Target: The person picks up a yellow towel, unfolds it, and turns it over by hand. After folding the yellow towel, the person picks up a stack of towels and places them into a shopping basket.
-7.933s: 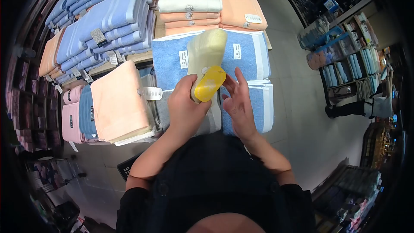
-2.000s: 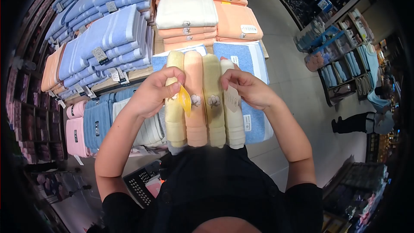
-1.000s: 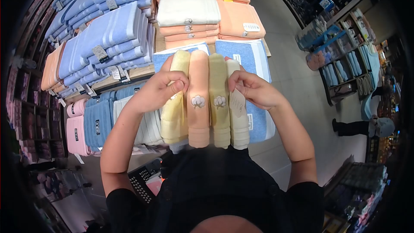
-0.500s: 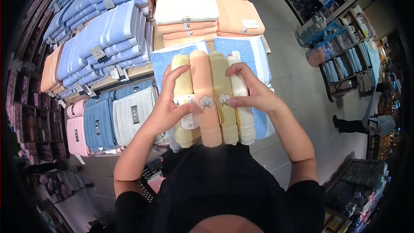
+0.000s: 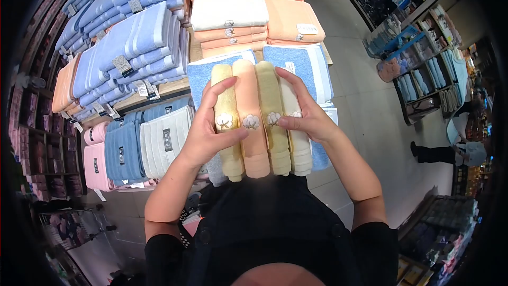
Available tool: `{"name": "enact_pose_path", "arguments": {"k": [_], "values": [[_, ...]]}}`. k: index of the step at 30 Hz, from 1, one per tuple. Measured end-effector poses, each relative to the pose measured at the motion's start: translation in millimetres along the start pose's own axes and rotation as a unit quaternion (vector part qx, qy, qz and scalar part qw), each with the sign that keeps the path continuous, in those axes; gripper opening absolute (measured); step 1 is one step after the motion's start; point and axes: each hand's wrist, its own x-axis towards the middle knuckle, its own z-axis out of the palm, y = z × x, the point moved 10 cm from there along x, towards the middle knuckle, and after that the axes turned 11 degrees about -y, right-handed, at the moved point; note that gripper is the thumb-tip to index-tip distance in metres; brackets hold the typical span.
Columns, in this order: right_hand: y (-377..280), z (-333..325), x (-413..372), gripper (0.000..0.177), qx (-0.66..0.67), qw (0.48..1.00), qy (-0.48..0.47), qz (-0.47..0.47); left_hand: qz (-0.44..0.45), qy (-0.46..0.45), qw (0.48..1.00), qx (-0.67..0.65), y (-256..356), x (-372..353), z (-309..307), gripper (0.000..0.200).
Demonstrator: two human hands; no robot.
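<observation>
Head view: both forearms come up from the bottom of the frame, elbows bent, and meet in front of the chest around a set of four rolled towels (image 5: 263, 143). The set is held upright, just above the dark shirt and in front of the display table.

The rolls stand side by side, and three show a cotton-flower emblem at mid height. The left hand (image 5: 207, 130) clasps the set's left edge. Its fingers wrap over the yellow roll (image 5: 224, 103) and its thumb lies across the front toward the peach roll (image 5: 246, 92).

The right hand (image 5: 308, 117) clasps the right edge. Its fingers stretch up along the cream roll (image 5: 300, 151) and its thumb presses by the olive-yellow roll (image 5: 269, 92).

Behind the set lie folded blue towels (image 5: 307, 63). Grey towels (image 5: 163, 140) are stacked to the left.
</observation>
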Motion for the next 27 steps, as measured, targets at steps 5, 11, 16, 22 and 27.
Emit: {"name": "enact_pose_path", "arguments": {"k": [5,11,16,22,27], "values": [[-2.7,-1.8,-0.9,0.095,-0.065,0.997,0.025,0.035,-0.009,-0.001,1.0,0.018,-6.3,-1.0,-0.6,0.082],[-11.9,6.0,-0.5,0.106,-0.272,0.958,0.058,0.071,0.009,0.06,0.991,0.115,-4.3,5.0,-6.5,0.071],[-2.9,0.3,-2.1,0.114,-0.272,0.954,0.084,0.09,0.061,0.104,0.991,0.052,-4.9,8.2,1.3,0.077],[14.6,-8.6,-22.7,0.108,0.035,0.992,0.11,-0.044,0.073,0.049,0.993,-0.08,-36.7,-6.5,2.8,0.078],[52.5,-6.3,-26.6,0.091,0.089,0.988,0.106,-0.07,0.081,0.087,0.978,-0.172,-58.8,-16.4,-0.1,0.064]]}}
